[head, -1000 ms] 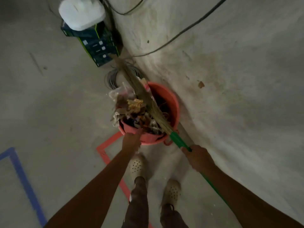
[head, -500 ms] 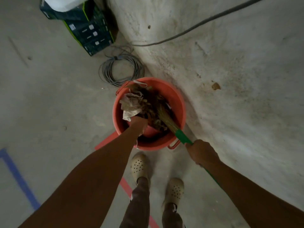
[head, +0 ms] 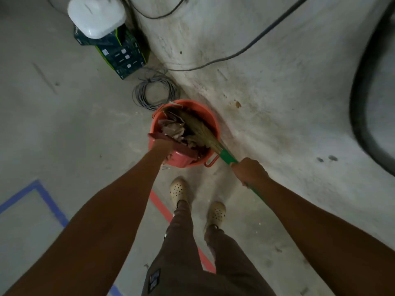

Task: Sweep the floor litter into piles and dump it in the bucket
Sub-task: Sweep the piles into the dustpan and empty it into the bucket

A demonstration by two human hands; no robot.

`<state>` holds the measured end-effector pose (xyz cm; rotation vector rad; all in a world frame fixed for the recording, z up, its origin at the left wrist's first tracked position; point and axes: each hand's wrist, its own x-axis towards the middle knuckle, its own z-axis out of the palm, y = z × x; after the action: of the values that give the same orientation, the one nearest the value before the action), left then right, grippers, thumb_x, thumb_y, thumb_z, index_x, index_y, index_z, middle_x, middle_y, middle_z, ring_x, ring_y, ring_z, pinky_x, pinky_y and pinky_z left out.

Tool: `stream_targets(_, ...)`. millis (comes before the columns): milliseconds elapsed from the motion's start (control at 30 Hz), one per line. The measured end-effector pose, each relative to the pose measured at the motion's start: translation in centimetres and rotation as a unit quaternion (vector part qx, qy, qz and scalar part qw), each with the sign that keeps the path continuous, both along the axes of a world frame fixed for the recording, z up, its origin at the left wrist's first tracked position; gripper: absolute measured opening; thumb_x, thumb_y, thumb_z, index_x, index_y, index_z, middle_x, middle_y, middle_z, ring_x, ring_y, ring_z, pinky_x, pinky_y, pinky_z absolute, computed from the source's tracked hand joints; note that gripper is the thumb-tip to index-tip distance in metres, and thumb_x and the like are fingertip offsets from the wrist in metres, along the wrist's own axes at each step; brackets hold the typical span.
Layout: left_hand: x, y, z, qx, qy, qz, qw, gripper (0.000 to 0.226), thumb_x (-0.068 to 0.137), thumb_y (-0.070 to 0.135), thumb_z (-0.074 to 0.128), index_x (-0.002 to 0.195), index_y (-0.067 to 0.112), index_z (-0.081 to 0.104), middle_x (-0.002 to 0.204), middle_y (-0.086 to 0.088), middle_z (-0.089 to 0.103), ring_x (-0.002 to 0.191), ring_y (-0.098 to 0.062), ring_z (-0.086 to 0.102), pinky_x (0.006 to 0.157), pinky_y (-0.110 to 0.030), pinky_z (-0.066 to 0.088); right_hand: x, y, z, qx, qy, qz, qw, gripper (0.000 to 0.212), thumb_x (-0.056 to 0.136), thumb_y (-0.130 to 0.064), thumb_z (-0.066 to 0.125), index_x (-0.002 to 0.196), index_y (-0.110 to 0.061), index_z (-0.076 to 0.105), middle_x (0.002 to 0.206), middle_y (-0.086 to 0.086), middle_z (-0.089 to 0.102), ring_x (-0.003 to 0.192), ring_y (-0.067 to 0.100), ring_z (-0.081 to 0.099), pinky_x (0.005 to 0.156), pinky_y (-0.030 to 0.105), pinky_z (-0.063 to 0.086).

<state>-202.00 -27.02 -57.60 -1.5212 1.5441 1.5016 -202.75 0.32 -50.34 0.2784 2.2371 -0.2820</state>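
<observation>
bucket at the foot of the wall, feet just this side of it

the bucket (head: pixel 210 116) stands on the floor, tight to the base of the wall (head: pixel 277 99) rising on its right. inside it, the litter (head: pixel 173 130) sits to the left and the broom (head: pixel 199 130) head to the right, its handle running back over the near rim into the right hand (head: pixel 250 171). the left hand (head: pixel 162 147) grips the dustpan (head: pixel 181 149), laid across the near-left rim. beyond the bucket lies a cable coil (head: pixel 154 94); farther back, a stack of boxes (head: pixel 123 55) with a container (head: pixel 96 16) on top. two shoes (head: pixel 178 189) stand near the bucket, on this side.
</observation>
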Motion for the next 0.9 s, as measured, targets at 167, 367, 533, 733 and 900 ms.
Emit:
stream_targets(167, 3.2, 2.5, 5.0, -0.066, 0.043, -0.071, 0.994, 0.080, 0.059, 0.051, 0.093, 0.118, 0.009, 0.059, 0.093, -0.008, 0.070, 0.101, -0.036, 0.071, 0.084, -0.048, 0.060, 3.0, 2.8, 3.3, -0.020, 0.025, 0.008, 0.999, 0.037, 0.095, -0.045, 0.050, 0.082, -0.011, 0.058, 0.068, 0.006, 0.066, 0.054, 0.023, 0.063, 0.056, 0.030, 0.053)
stream_targets(367, 8.1, 5.5, 7.9, -0.101, 0.103, -0.005, 0.990, 0.013, 0.084, -0.002, 0.063, 0.083, 0.007, 0.054, 0.065, -0.004, 0.049, 0.059, -0.020, 0.052, 0.046, -0.026, 0.046, 6.6, 6.4, 4.9, -0.017, 0.050, 0.022, 0.998, 0.044, 0.098, -0.049, 0.047, 0.085, -0.010, 0.060, 0.068, 0.005, 0.066, 0.053, 0.021, 0.065, 0.053, 0.029, 0.054)
stream_targets(533, 11.9, 6.8, 7.9, -0.139, 0.083, 0.018, 0.987, 0.018, 0.079, 0.022, 0.070, 0.083, 0.008, 0.058, 0.062, -0.009, 0.053, 0.039, -0.015, 0.044, 0.036, -0.019, 0.032, 9.5, 8.6, 4.6, -0.027, 0.067, 0.039, 0.997, 0.048, 0.098, -0.055, 0.043, 0.097, -0.011, 0.063, 0.073, 0.003, 0.067, 0.060, 0.019, 0.066, 0.055, 0.027, 0.055)
stream_targets(733, 17.8, 8.3, 7.7, -0.183, 0.088, 0.039, 0.978, 0.047, 0.088, 0.048, 0.065, 0.090, 0.001, 0.061, 0.061, -0.009, 0.059, 0.038, -0.017, 0.050, 0.035, -0.018, 0.033, 12.6, 9.5, 4.5, -0.033, 0.085, 0.036, 0.995, 0.053, 0.097, -0.060, 0.040, 0.100, -0.013, 0.064, 0.082, 0.007, 0.068, 0.071, 0.026, 0.069, 0.070, 0.039, 0.062)
stream_targets(900, 24.5, 8.0, 7.7, -0.244, 0.150, 0.048, 0.957, 0.060, 0.089, 0.060, 0.056, 0.064, 0.006, 0.058, 0.061, -0.019, 0.064, 0.052, -0.030, 0.060, 0.054, -0.041, 0.048, 15.7, 8.3, 5.8, -0.096, 0.102, 0.051, 0.989, 0.048, 0.100, -0.056, 0.043, 0.077, -0.016, 0.057, 0.075, 0.010, 0.066, 0.069, 0.029, 0.068, 0.071, 0.044, 0.061)
